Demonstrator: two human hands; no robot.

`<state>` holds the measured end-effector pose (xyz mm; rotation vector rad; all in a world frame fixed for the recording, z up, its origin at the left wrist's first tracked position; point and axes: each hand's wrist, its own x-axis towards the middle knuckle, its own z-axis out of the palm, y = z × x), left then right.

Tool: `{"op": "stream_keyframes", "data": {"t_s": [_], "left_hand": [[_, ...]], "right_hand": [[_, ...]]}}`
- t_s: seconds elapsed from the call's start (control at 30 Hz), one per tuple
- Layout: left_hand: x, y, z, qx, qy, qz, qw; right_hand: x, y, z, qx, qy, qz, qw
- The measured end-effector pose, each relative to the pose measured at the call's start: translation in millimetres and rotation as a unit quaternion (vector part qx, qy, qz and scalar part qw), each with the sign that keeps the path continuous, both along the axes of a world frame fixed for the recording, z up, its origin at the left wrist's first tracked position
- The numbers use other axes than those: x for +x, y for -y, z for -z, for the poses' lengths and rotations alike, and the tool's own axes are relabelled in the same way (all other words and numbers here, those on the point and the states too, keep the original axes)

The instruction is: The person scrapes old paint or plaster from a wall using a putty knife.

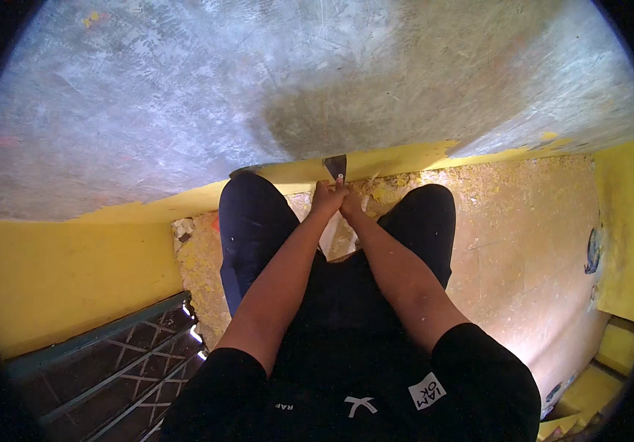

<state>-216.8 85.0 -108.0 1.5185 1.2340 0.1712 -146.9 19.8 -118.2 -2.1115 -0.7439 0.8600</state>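
A paint scraper (337, 166) with a dark, flared blade points away from me, its edge against the lower part of the wall (206, 88). The blade meets the wall where a yellow paint strip (394, 158) borders the bare grey surface. My left hand (325, 199) and my right hand (349, 202) are closed together around the scraper's handle, between my bent knees. The fingers hide most of that handle.
Yellow paint flakes (413, 179) litter the tiled floor (523, 243) along the wall's foot. A yellow side wall (74, 272) and a dark metal grille (125, 361) stand at left. Another yellow wall (622, 228) rises at right. A whitish lump (183, 228) lies in the left corner.
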Motion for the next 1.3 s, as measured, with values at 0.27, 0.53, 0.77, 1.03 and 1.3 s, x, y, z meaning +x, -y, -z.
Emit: {"op": "stream_keyframes", "data": {"t_s": [0.27,0.53,0.77,1.03,1.3], "left_hand": [[5.5,26.3,-80.6,-0.129,0.040,0.129,0.982],[-70.1,-12.3,-66.2,-0.126,-0.057,0.160,0.977],[-44.1,20.5,-69.5,0.073,-0.173,0.260,0.947],[-14.6,19.7,-83.7,0.042,-0.141,0.130,0.980],[-36.6,6.6,-98.4,-0.303,0.145,-0.039,0.941]], "right_hand": [[22.8,30.9,5.5,0.053,-0.065,0.060,0.995],[-42.7,-6.9,-94.8,0.141,-0.144,0.043,0.978],[3.4,64.0,-12.6,-0.302,-0.173,-0.104,0.932],[37.1,84.7,-86.9,-0.094,0.336,-0.235,0.907],[-37.8,48.6,-210.3,0.047,0.312,-0.141,0.939]]}}
